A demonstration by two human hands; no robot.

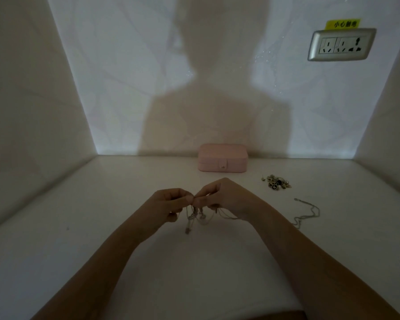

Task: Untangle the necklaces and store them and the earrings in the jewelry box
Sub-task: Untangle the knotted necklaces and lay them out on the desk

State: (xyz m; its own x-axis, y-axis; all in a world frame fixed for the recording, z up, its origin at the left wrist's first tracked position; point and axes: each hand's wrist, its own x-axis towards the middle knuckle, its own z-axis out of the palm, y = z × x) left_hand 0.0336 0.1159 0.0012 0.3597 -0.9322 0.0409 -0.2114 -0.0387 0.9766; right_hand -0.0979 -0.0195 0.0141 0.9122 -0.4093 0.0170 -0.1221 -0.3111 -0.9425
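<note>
Necklaces (195,215), thin pale tangled chains, hang pinched between left hand (171,202) and right hand (224,197).

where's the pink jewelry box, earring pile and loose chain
pink rectangular jewelry box (222,158), head view, closed lid
small pile of metal earrings (275,182), head view, pile's middle
loose silver chain necklace (318,211), head view, its right bend

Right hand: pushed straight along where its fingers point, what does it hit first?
The left hand: the right hand points at it, both pinching the tangled necklaces. Depth looks alike, but unsure.
</note>
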